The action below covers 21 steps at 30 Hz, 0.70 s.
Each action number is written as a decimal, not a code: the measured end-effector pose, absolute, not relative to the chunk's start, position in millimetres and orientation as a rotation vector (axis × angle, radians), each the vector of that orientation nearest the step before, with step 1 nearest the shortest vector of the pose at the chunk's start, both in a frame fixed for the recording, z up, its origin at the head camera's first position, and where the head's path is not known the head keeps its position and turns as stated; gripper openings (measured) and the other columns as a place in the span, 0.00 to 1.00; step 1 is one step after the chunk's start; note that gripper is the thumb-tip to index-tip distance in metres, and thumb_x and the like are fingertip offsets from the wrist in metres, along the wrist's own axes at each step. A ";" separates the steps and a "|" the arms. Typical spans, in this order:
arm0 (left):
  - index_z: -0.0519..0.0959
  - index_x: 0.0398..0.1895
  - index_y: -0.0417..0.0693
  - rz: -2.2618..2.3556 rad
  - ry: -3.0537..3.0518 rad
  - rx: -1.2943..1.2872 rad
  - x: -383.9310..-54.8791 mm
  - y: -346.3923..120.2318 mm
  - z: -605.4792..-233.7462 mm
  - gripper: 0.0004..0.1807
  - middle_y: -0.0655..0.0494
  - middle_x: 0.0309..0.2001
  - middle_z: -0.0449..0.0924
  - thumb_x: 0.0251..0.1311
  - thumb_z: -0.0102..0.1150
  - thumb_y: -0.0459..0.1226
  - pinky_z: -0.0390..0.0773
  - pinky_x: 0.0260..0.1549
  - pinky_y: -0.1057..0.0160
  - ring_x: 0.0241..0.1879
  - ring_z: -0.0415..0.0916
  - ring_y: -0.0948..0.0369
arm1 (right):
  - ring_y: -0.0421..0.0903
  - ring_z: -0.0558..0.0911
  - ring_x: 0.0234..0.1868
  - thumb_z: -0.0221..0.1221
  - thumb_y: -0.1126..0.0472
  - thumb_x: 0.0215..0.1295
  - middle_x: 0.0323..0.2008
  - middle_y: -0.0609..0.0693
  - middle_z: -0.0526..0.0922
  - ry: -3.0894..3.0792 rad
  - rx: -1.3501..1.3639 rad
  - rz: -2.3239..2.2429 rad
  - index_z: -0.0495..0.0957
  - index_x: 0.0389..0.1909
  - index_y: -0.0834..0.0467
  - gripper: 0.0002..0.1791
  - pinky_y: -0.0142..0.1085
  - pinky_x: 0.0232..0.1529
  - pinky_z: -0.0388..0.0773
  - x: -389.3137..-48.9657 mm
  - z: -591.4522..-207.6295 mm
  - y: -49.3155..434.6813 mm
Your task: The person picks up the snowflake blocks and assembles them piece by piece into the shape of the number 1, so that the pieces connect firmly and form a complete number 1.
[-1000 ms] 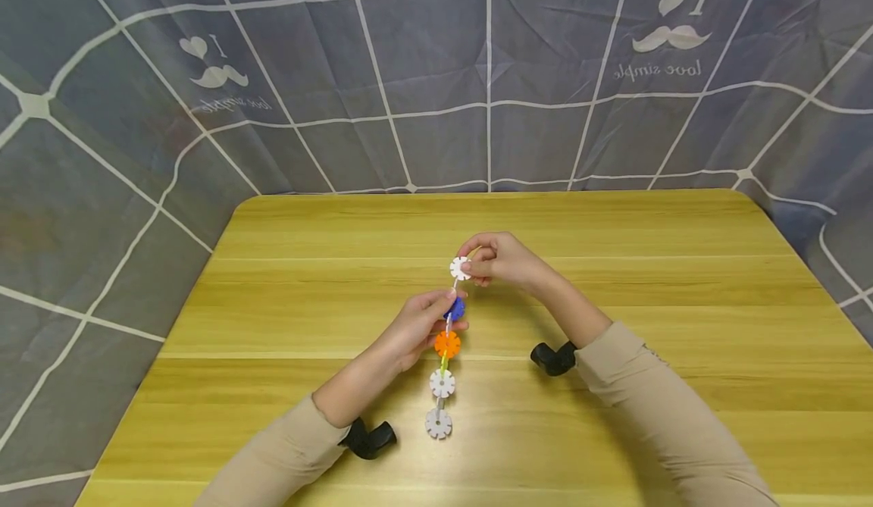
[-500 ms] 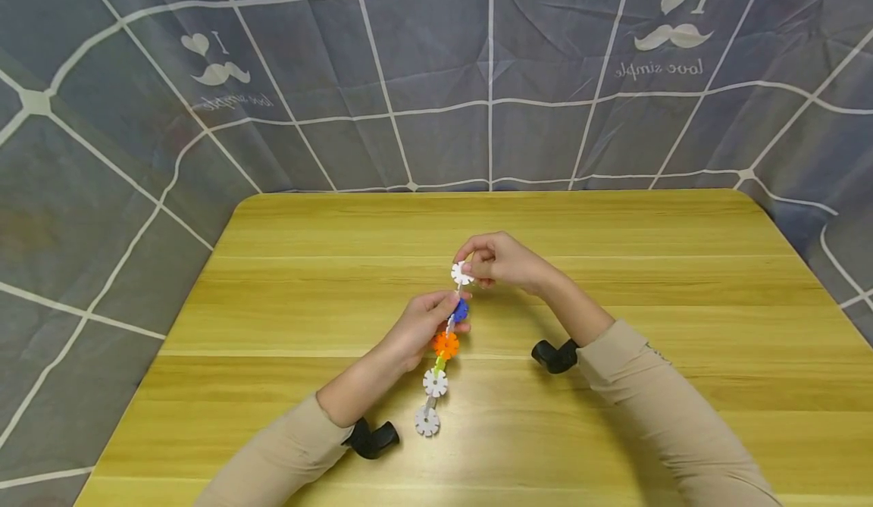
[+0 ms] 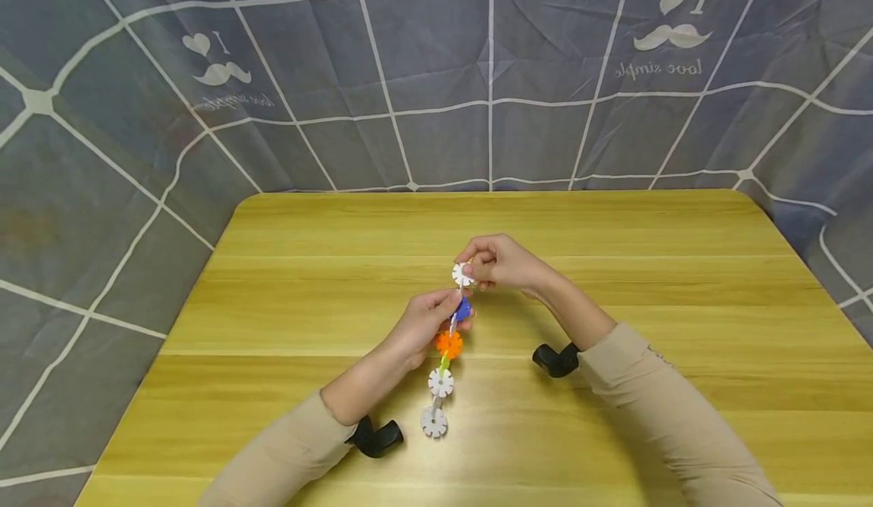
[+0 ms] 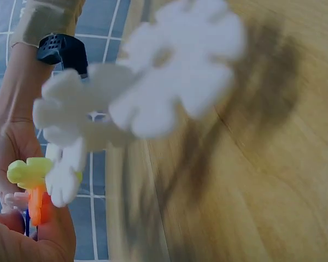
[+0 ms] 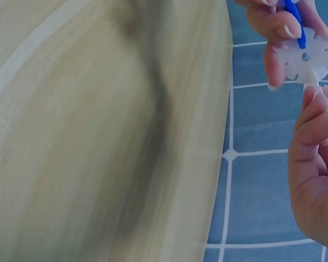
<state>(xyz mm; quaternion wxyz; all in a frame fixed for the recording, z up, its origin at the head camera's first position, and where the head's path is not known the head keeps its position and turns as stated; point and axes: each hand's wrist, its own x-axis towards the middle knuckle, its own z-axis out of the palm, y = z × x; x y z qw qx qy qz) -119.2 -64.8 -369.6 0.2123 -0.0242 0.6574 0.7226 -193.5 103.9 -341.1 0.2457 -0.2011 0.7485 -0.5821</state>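
A chain of slotted plastic discs, linked edge to edge, hangs between my hands and down toward me. My left hand [image 3: 428, 321] pinches it at the blue disc [image 3: 463, 309], thumb on top. Just beyond, my right hand [image 3: 501, 264] pinches the white disc [image 3: 461, 273] at the chain's far end. Below the left hand follow an orange disc [image 3: 449, 345], a yellow-green disc [image 4: 30, 172] and several white ones, down to the end disc [image 3: 433, 422]. In the right wrist view, a white disc [image 5: 306, 57] sits between the blue one and my right fingertips.
The wooden table [image 3: 614, 264] spreads under both hands, with the chain's shadow on it. Black wrist camera mounts [image 3: 377, 439] show at both cuffs. A grey curtain [image 3: 436, 75] with white grid lines stands behind the table.
The chain's lower end swung left, then back part of the way right. Both hands keep their grip, with the right hand and its white disc slightly nearer the left.
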 end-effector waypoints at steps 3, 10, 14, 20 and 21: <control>0.68 0.59 0.29 2.022 1.823 -0.094 -121.3 -63.9 -367.5 0.21 0.50 0.36 0.82 0.71 0.42 0.37 0.80 0.40 0.65 0.30 0.81 0.65 | 0.43 0.72 0.21 0.53 0.74 0.63 0.21 0.57 0.77 2.071 -0.535 -1.610 0.73 0.44 0.74 0.10 0.32 0.23 0.73 -194.4 -342.6 103.7; 0.57 0.70 0.47 2.003 1.758 -0.143 -125.2 -65.8 -364.5 0.25 0.42 0.45 0.81 0.71 0.42 0.35 0.78 0.27 0.73 0.31 0.81 0.66 | 0.42 0.71 0.20 0.53 0.73 0.64 0.21 0.56 0.77 2.060 -0.523 -1.621 0.72 0.51 0.74 0.15 0.31 0.23 0.71 -198.0 -349.2 103.8; 0.57 0.71 0.52 1.995 1.722 -0.187 -127.8 -68.1 -365.4 0.25 0.45 0.45 0.81 0.71 0.42 0.35 0.72 0.17 0.77 0.31 0.81 0.67 | 0.43 0.73 0.23 0.52 0.73 0.64 0.26 0.57 0.79 2.026 -0.467 -1.635 0.69 0.57 0.72 0.19 0.32 0.26 0.72 -198.5 -348.2 104.1; 0.55 0.71 0.53 2.034 1.670 -0.253 -133.1 -73.0 -367.3 0.26 0.38 0.50 0.77 0.71 0.41 0.35 0.70 0.14 0.78 0.30 0.80 0.67 | 0.46 0.80 0.29 0.52 0.70 0.66 0.37 0.64 0.79 1.953 -0.277 -1.709 0.64 0.61 0.68 0.23 0.36 0.34 0.81 -196.3 -351.5 105.2; 0.54 0.71 0.53 2.041 1.668 -0.261 -134.3 -74.1 -367.2 0.26 0.37 0.52 0.75 0.71 0.41 0.35 0.69 0.14 0.79 0.31 0.80 0.67 | 0.45 0.80 0.29 0.52 0.70 0.66 0.37 0.64 0.79 1.927 -0.239 -1.727 0.64 0.60 0.69 0.22 0.36 0.34 0.81 -194.8 -353.0 105.2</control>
